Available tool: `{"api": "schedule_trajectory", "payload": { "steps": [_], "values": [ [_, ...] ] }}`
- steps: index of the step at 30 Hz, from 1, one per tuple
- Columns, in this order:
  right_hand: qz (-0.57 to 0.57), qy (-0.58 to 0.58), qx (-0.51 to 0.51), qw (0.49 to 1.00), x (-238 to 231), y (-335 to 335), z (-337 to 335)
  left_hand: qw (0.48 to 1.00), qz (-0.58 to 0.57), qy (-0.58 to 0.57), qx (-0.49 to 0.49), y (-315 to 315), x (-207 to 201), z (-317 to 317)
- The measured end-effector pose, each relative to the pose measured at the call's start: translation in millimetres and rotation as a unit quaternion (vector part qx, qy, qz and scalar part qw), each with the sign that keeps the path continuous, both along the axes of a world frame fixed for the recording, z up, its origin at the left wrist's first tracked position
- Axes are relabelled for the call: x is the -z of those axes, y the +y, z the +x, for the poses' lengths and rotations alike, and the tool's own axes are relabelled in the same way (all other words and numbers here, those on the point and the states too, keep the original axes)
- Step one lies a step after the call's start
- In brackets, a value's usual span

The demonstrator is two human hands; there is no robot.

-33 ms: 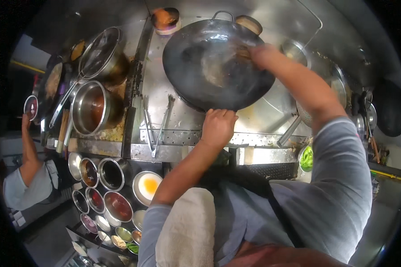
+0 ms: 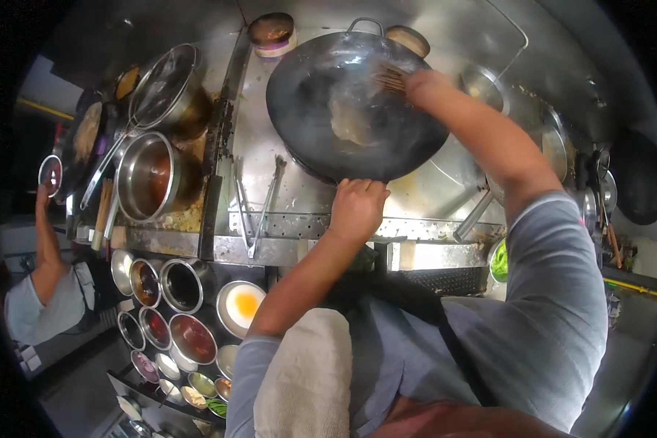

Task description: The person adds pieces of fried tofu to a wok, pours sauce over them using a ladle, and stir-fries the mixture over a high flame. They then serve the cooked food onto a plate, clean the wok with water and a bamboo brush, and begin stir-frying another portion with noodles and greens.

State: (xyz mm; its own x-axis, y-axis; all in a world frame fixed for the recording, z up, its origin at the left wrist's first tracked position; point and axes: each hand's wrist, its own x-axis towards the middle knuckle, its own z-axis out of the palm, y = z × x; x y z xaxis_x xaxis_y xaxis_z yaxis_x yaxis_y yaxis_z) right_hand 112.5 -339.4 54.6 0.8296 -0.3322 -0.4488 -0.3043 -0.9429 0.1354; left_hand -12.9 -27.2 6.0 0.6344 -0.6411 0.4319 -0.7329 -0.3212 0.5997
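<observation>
A large dark wok (image 2: 299, 95) sits over the burner in front of me, a pale cloudy puddle (image 2: 349, 120) at its bottom and faint steam above it. My left hand (image 2: 359, 208) is closed on the wok's near edge; any handle there is hidden under the fingers. In my right hand (image 2: 425, 86), closed at the wok's far right side, is a bamboo wok brush (image 2: 391, 77). Its split bristles point left, against or just over the inner wall; contact cannot be told. A metal loop handle (image 2: 365, 22) stands on the far rim.
Steel tongs (image 2: 261, 212) lie left of the wok. Farther left stand a pot of reddish liquid (image 2: 123, 182) and a deep pot (image 2: 169, 109). Several sauce bowls (image 2: 194, 339) crowd the lower left. A ladle handle (image 2: 473, 216) lies right. At far left another person's hand (image 2: 44, 193) holds a bowl.
My right hand and the brush have shifted slightly left and up along the wok's wall; the brush, blurred before, shows sharply. My left hand keeps its place.
</observation>
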Motion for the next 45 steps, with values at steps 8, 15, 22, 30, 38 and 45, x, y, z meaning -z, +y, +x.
{"api": "schedule_trajectory", "payload": {
  "steps": [8,15,22,30,38,45],
  "values": [
    [-0.044,0.264,-0.108,0.957,11.1,12.3,-35.3,1.000,-0.023,-0.013,0.000,0.8,3.4,2.9],
    [0.177,0.193,-0.140,0.955,-38.0,111.1,6.8,1.000,-0.009,-0.024,-0.006,6.7,2.7,6.9],
    [0.246,0.172,-0.080,0.951,-42.6,98.9,-28.9,0.999,0.034,-0.003,-0.009,15.3,4.4,9.5],
    [0.009,0.098,-0.152,0.983,-5.8,75.3,25.3,1.000,0.011,-0.015,-0.005,3.1,1.2,4.3],
    [-0.074,0.292,-0.270,0.915,-21.0,56.1,-5.9,0.999,0.038,-0.010,-0.007,11.8,-0.5,3.3],
    [0.070,0.046,-0.164,0.983,27.9,85.4,34.3,1.000,0.012,-0.023,0.004,6.7,1.4,6.5]
  ]
}}
